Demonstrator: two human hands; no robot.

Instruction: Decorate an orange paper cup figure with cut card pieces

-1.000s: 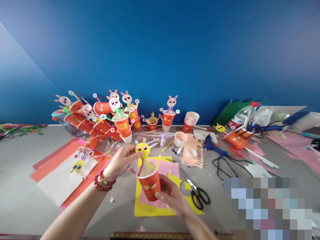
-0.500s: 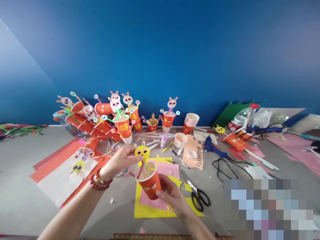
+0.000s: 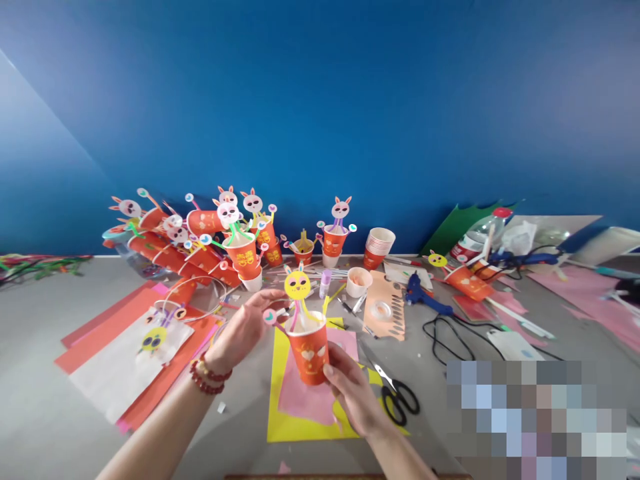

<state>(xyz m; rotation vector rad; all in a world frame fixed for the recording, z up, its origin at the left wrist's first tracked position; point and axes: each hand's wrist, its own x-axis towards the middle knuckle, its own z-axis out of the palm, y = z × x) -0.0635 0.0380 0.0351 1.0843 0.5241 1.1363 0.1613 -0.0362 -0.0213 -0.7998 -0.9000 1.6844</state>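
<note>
My right hand [image 3: 350, 390] grips an orange paper cup [image 3: 310, 350] by its base and holds it upright above the yellow and pink sheets [image 3: 280, 407]. A yellow bunny face [image 3: 297, 285] stands up from the cup on a pipe-cleaner stem, with small arms sticking out to both sides. My left hand [image 3: 245, 327], with a red bead bracelet at the wrist, hovers just left of the cup with fingers spread; its fingertips are close to the left pipe-cleaner arm and hold nothing.
Several finished bunny cups [image 3: 220, 240] crowd the back left by the blue wall. Scissors [image 3: 395, 393] lie right of the yellow sheet. A blue glue gun [image 3: 420, 293], tape roll [image 3: 383, 309], stacked cups [image 3: 380, 245] and a bottle [image 3: 480, 233] sit further right. Orange and white paper [image 3: 120, 353] lies left.
My left hand let go of the yellow bunny face and opened. The face now stands upright higher above the cup, and the cup has been turned upright.
</note>
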